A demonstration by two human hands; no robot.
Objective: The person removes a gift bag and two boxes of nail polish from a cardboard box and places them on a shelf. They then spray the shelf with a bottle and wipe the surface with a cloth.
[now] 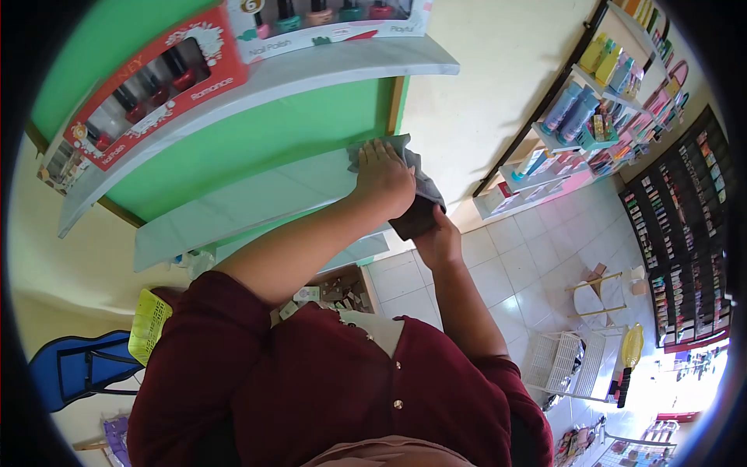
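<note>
My left hand [381, 175] presses a grey cloth [422, 184] against the right end of a pale marbled shelf [257, 188], its fingers laid over the fabric and gripping it. Just below and to the right, my right hand [440, 243] is closed on a dark, flat piece [414, 223] that hangs beneath the cloth, with the thumb along its edge. Whether this dark piece is part of the cloth, I cannot tell.
Above is a shelf [334, 64] with a red nail polish box [156, 89] and a white nail polish box [334, 45]. Below stands a carton [362, 289] of small goods. Stocked wall shelves [556, 144] are to the right, a yellow-green basket [149, 323] and blue chair [66, 370] to the left.
</note>
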